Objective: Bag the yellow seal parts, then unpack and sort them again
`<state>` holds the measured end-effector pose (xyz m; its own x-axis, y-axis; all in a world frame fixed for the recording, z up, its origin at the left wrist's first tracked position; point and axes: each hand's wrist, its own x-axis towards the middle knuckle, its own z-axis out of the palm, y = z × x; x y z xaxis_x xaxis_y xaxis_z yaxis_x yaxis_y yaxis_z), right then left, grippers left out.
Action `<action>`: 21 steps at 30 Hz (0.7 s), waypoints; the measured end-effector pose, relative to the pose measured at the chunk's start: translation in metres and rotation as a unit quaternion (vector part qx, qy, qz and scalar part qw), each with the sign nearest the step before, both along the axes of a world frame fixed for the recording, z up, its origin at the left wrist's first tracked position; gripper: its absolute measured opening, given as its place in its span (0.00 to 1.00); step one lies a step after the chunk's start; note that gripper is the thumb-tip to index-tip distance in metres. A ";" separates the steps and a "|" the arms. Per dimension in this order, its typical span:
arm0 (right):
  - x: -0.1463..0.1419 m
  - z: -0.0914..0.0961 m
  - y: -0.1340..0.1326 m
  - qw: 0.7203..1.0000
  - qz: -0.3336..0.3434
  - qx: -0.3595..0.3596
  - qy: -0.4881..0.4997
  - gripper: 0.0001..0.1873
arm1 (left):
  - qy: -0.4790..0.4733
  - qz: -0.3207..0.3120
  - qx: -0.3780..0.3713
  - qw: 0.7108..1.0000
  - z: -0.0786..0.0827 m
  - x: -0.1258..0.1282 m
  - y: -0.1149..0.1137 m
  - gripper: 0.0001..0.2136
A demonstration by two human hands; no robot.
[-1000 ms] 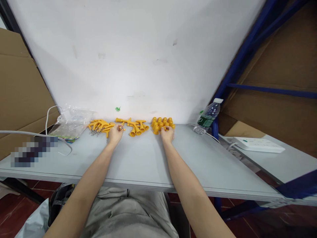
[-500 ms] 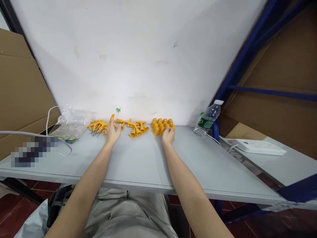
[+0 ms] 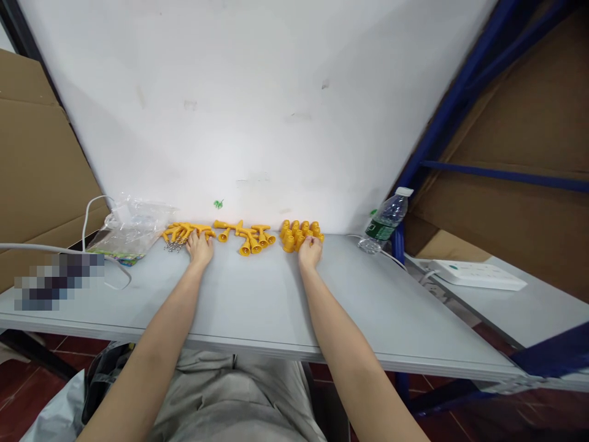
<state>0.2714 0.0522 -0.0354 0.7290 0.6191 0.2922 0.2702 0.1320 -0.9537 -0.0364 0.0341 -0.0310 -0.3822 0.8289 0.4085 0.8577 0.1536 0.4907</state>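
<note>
My left hand point(image 3: 199, 248) lies at the right end of a pile of yellow branched plastic parts point(image 3: 177, 231), its fingers stretched out over them. Small metal screws point(image 3: 172, 247) are scattered at the front of that pile. My right hand point(image 3: 310, 250) is closed at the front edge of a cluster of yellow plastic cups point(image 3: 288, 241) standing in rows; what its curled fingers hold, if anything, is hidden. Between the hands are several yellow pieces with flared, funnel-like ends point(image 3: 251, 241), lying loosely together and touched by neither hand.
Left of the yellow parts lies a clear plastic bag point(image 3: 138, 221) with a white cable point(image 3: 87, 227) beside it. A water bottle point(image 3: 385, 221) leans against the blue frame on the right. Farther right is a white power strip point(image 3: 478, 274). A white wall point(image 3: 276, 123) rises behind the table.
My left hand has come down from a raised pose and moved slightly left onto the yellow parts, where a yellow piece stood upright beside it before. My right hand stays by the cups.
</note>
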 end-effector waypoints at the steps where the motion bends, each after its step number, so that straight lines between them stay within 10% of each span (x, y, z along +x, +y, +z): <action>1: 0.000 -0.001 0.001 1.000 -0.001 0.003 0.000 0.09 | -0.003 0.005 0.011 1.000 0.000 0.001 0.001 0.18; 21: -0.001 0.007 -0.006 0.999 -0.031 0.028 -0.021 0.08 | 0.107 -0.127 -0.029 0.986 0.023 0.023 0.026 0.14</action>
